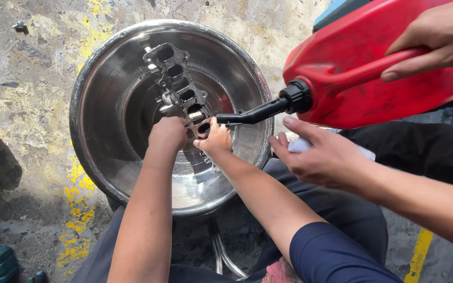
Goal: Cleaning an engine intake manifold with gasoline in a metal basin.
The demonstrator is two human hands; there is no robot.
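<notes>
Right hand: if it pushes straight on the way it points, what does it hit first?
The right hand points up-image, into the basin. First in line looks like the black spout of the red can, just past the fingertips; depth is unclear, so it might pass beneath.

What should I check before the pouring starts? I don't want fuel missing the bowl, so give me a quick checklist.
1. Metal manifold part over the steel basin: ok.
2. Left hand gripping the part's near end: ok.
3. Right hand on the part beside it: ok.
4. Black spout of the red jerrycan reaching over the basin, tip next to the right hand: ok.
5. Co-worker's hands supporting the can: ok.
6. Liquid flowing: cannot tell.
</notes>
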